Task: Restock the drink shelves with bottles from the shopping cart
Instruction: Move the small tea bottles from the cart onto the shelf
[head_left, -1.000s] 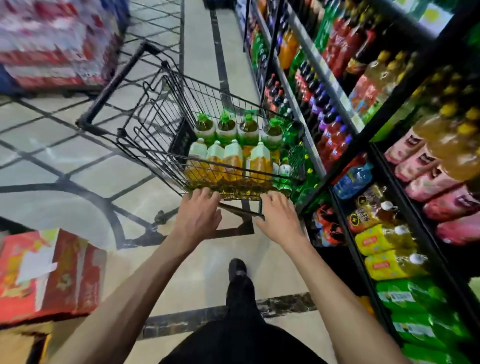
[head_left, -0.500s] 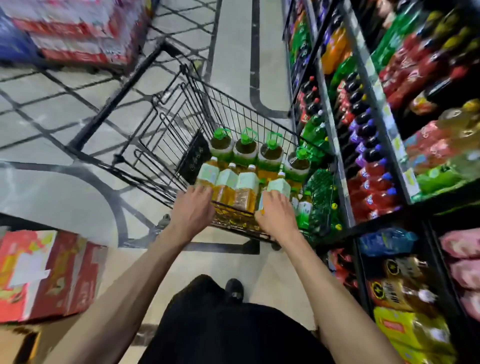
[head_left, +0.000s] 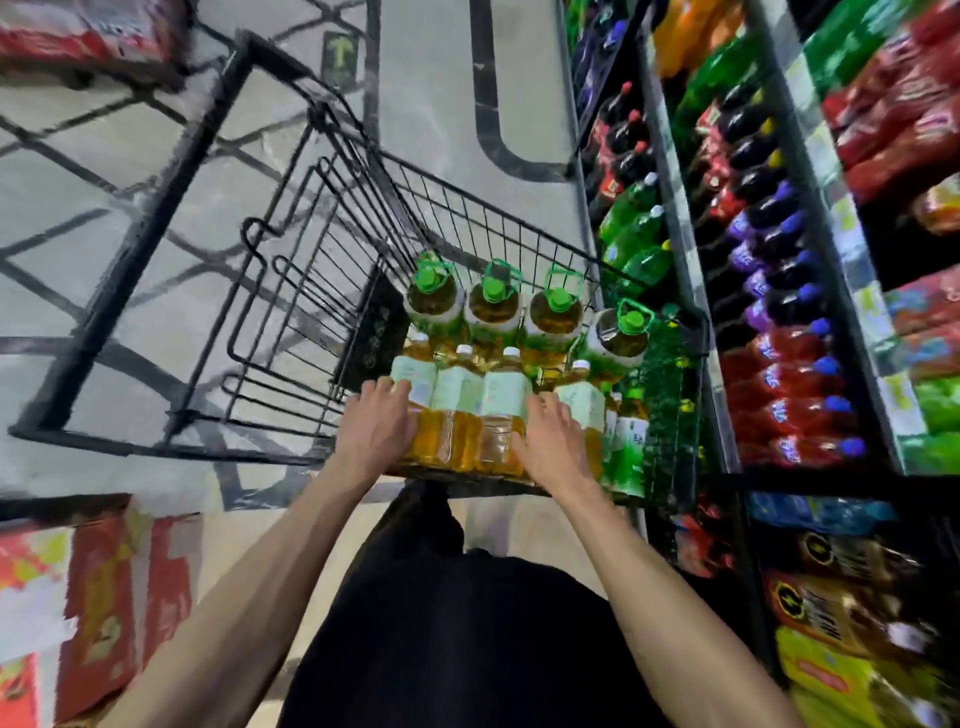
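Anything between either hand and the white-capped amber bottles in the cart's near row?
Nothing visible. The left hand touches the leftmost amber bottle; the right hand touches the row's right end, inside the cart.

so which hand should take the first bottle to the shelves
Right, probably: the right hand rests on the white-capped bottle nearest the drink shelves on that side; the left hand is on the far bottle.
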